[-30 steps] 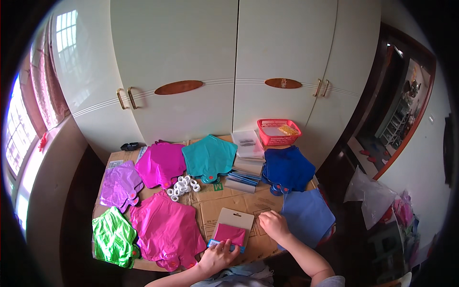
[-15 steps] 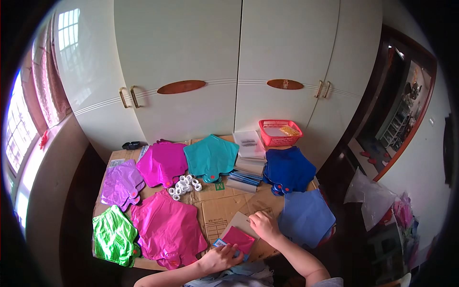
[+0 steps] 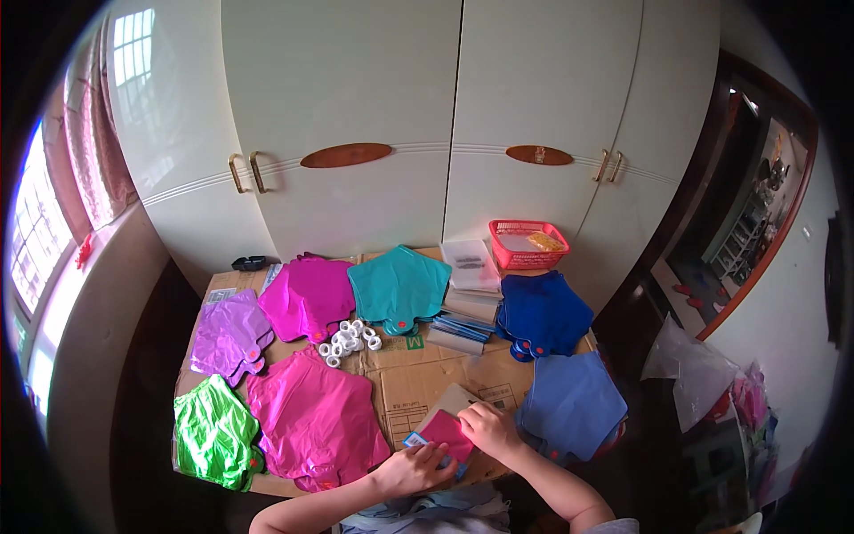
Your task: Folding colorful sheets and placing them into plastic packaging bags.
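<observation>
A flat pink folded packet (image 3: 446,432) lies near the front edge of the cardboard-covered table, with a blue-edged card (image 3: 414,440) at its left side. My left hand (image 3: 414,470) is closed over the near left part of the packet and card, fingertips pressing on them. Beneath and beyond the packet shows a greyish flat sleeve or sheet (image 3: 451,400). At the packet's right edge, over the sleeve, my right hand (image 3: 491,431) has its fingers bent and pinched together. What is between those fingers is hidden.
Shiny stacked foil pieces surround the work: pink (image 3: 316,414), green (image 3: 213,432), purple (image 3: 229,334), magenta (image 3: 307,294), teal (image 3: 400,285), dark blue (image 3: 544,307), light blue (image 3: 574,405). White rings (image 3: 347,343), blue-edged strips (image 3: 463,329) and a red basket (image 3: 528,254) stand farther back.
My right hand has moved slightly left and nearer, from the sleeve's far right edge onto the pink packet's edge. My left hand stays on the packet. The view has shifted slightly.
</observation>
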The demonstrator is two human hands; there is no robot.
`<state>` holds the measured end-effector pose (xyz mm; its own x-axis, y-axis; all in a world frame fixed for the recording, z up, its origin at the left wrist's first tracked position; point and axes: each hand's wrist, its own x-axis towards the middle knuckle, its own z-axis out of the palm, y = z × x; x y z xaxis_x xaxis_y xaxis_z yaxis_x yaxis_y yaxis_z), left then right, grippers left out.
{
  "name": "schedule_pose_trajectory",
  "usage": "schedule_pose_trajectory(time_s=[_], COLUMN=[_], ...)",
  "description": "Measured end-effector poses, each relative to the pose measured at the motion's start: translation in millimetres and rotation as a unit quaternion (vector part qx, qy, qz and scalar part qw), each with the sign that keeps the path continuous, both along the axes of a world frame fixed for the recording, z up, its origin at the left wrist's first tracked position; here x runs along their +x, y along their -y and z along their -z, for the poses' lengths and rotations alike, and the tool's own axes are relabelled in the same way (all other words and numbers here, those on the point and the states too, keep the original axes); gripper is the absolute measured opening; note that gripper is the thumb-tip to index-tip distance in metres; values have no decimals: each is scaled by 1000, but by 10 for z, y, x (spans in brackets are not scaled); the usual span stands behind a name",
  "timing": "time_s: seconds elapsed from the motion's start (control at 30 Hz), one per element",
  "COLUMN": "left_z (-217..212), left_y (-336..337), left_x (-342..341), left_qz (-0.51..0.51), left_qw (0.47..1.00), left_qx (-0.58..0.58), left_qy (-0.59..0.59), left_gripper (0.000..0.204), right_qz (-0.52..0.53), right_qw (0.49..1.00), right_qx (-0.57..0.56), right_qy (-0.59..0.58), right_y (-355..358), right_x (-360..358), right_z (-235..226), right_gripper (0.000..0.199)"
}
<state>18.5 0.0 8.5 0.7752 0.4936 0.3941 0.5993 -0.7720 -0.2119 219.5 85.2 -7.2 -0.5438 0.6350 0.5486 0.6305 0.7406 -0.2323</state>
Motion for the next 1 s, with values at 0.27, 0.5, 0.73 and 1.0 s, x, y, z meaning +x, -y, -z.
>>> schedule_pose_trajectory(time_s=[0.27, 0.5, 0.73, 1.0], left_z=[91, 47, 38, -44], left_y=[-164, -180, -52, -39], left_x=[87, 158, 273, 303], left_qz=[-5, -32, -58, -64], left_qw=[1000, 999, 992, 992], left_qx=[12, -18, -25, 4], left_qy=[18, 35, 112, 110], left_gripper=[34, 39, 45, 42], right_qz=[-28, 27, -44, -73], right_qw=[999, 984, 479, 500], right_qx=[12, -74, -443, -543], right_qy=[39, -162, -757, -671], right_y=[-34, 72, 646, 802], right_x=[0, 90, 106, -66], right_z=[-29, -258, 148, 0], right_gripper=[7, 34, 49, 42])
